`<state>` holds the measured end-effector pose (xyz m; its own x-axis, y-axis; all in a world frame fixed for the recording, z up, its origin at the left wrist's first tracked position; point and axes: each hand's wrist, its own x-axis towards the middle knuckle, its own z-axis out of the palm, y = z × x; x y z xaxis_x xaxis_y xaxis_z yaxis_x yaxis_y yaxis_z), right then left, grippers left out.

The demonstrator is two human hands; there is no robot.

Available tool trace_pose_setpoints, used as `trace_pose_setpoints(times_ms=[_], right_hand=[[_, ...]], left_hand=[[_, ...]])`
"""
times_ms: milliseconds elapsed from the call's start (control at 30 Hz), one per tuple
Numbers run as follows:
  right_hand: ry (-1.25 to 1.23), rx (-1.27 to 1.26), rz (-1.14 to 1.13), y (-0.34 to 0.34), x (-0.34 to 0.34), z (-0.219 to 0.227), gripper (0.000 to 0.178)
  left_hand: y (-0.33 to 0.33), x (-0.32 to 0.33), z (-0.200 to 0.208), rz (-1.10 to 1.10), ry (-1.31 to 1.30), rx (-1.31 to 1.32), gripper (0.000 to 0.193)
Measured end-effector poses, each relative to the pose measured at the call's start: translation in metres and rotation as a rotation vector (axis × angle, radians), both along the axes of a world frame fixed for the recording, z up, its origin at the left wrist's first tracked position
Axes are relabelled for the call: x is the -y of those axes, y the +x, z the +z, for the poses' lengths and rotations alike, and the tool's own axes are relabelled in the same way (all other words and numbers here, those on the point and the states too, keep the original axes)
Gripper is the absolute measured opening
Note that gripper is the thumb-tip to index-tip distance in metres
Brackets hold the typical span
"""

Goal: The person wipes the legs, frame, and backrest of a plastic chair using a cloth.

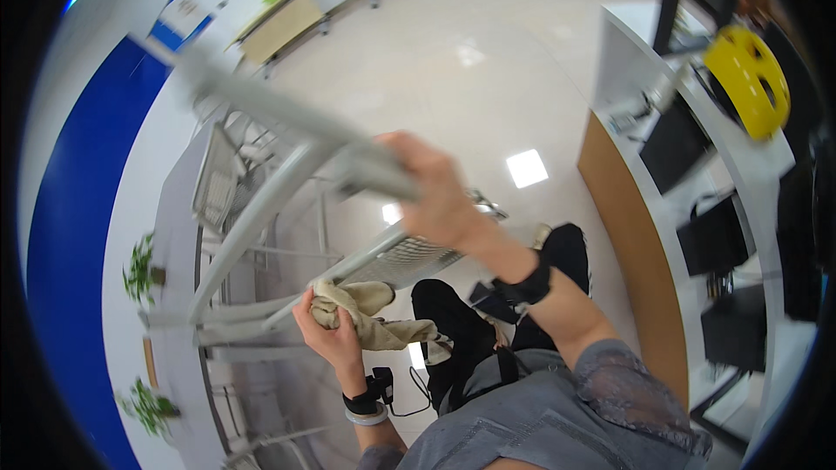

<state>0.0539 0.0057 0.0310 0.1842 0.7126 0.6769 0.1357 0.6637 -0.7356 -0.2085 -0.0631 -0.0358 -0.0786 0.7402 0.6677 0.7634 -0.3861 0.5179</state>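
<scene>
A grey metal folding chair (248,231) is tilted up in front of me, its legs and bars reaching toward the upper left. My right hand (435,196) is closed round one of its tubes; this hand and the upper part of the frame are blurred. Below it, the perforated seat panel (414,259) lies slanted above my knees. My left hand (331,339) grips a bunched beige cloth (383,332), pressed against a lower bar of the chair. One end of the cloth hangs toward my legs.
To the left runs a long grey table (178,209) with potted plants (139,270), and more folding chairs (218,178) stand by it. On the right is a white counter with a brown side panel (623,252), holding black items and a yellow helmet (749,78). Pale wheeled tables (283,28) stand far off.
</scene>
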Motion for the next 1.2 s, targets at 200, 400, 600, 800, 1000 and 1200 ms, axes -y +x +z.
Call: trace_pose_setpoints(times_ms=[200, 400, 600, 800, 1000, 1200], right_hand=[[-0.073, -0.086, -0.098, 0.063, -0.009, -0.042, 0.037], [-0.152, -0.149, 0.062, 0.113, -0.001, -0.050, 0.039], [-0.119, -0.158, 0.013, 0.127, 0.009, -0.060, 0.041], [-0.246, -0.228, -0.227, 0.129, 0.012, -0.059, 0.041], [-0.266, -0.315, -0.152, 0.131, 0.022, -0.062, 0.044], [-0.195, -0.389, -0.035, 0.124, 0.039, -0.066, 0.038]], left_hand=[[-0.117, -0.002, -0.056, 0.330, 0.087, 0.544, 0.053], [-0.146, -0.031, -0.022, 0.240, 0.145, 0.247, 0.076], [-0.147, -0.047, -0.010, -0.296, -0.285, 0.677, 0.057], [-0.106, -0.037, -0.007, 0.024, -0.069, 0.474, 0.025], [-0.080, -0.023, 0.010, 0.204, 0.120, 0.367, 0.019], [-0.093, -0.030, 0.013, 0.407, -0.066, 0.256, 0.013]])
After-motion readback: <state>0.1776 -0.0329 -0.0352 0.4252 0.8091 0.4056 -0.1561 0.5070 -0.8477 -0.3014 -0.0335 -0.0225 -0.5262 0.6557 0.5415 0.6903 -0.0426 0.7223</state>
